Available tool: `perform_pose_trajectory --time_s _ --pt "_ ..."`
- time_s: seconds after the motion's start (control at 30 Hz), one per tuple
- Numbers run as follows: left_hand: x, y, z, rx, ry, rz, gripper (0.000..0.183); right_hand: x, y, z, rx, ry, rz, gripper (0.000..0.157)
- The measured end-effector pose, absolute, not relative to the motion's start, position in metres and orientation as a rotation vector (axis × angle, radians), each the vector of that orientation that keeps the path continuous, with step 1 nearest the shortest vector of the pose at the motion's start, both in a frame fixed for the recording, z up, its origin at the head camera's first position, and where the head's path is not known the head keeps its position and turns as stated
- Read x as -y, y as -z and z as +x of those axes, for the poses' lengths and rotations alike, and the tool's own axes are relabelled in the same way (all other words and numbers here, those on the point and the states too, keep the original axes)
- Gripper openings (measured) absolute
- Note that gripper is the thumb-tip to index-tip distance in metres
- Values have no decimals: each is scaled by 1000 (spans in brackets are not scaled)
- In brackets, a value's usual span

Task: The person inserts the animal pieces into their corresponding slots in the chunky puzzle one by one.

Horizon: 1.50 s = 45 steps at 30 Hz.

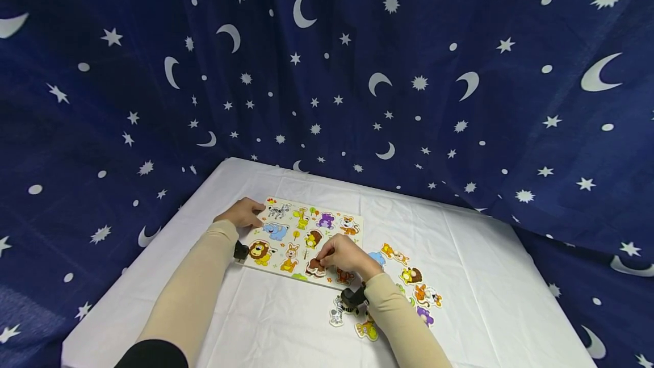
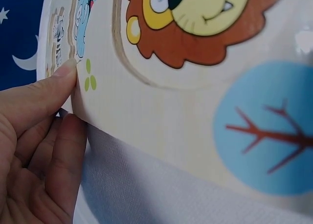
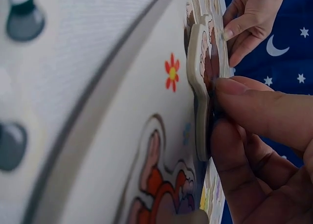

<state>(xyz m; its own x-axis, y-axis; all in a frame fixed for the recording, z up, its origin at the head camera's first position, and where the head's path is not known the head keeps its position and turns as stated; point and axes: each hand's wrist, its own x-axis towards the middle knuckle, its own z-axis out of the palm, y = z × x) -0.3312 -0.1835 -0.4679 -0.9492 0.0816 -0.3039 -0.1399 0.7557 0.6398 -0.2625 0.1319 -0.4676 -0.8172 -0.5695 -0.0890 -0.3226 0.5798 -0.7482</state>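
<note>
A wooden puzzle board (image 1: 276, 268) with animal pictures in cut recesses lies on the table. At its left edge my left hand (image 1: 242, 213) grips it, the thumb (image 2: 61, 77) on top and the other fingers against the edge and underside. With thumb and fingertips, my right hand (image 1: 347, 254) pinches a brown animal puzzle piece (image 3: 199, 70) over the board's front row. In the head view this brown piece (image 1: 315, 268) overlaps its picture, right of the kangaroo (image 1: 289, 259). It sits tilted and raised from the board in the right wrist view. Fingers hide part of it.
Loose animal pieces lie on the white cloth right of the board, including a hedgehog (image 1: 411, 275), a tiger (image 1: 427, 295) and a purple hippo (image 1: 424, 316). A zebra piece (image 1: 337, 313) and a giraffe piece (image 1: 366, 330) lie nearer me. A starry blue curtain (image 1: 327, 72) hangs behind.
</note>
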Motion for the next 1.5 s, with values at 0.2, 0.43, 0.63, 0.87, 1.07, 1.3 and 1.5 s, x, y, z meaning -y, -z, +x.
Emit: perform_pose_trajectory --time_s 0.2,0.43,0.63,0.87,1.07,1.3,1.5 --pt "183 468 -330 -2645 -1008 -42 64 -131 469 -261 -2501 1056 -738 9" --pt "181 468 -328 -2649 -1011 -54 63 -130 468 -260 -2503 1029 -786 11" --pt "182 467 -330 -2651 -1018 -45 64 -129 467 -260 -2506 1032 -801 10" --pt "183 468 -330 -2643 -1021 -47 64 -126 470 -261 -2490 1050 -817 10" --pt "182 466 -330 -2641 -1013 -53 65 -125 471 -261 -2479 1054 -831 10" --pt "181 463 -327 -2636 -1047 -52 63 -125 469 -259 -2474 1052 -821 10" --pt "182 465 -326 -2639 -1049 -30 64 -124 470 -260 -2483 1038 -824 10"
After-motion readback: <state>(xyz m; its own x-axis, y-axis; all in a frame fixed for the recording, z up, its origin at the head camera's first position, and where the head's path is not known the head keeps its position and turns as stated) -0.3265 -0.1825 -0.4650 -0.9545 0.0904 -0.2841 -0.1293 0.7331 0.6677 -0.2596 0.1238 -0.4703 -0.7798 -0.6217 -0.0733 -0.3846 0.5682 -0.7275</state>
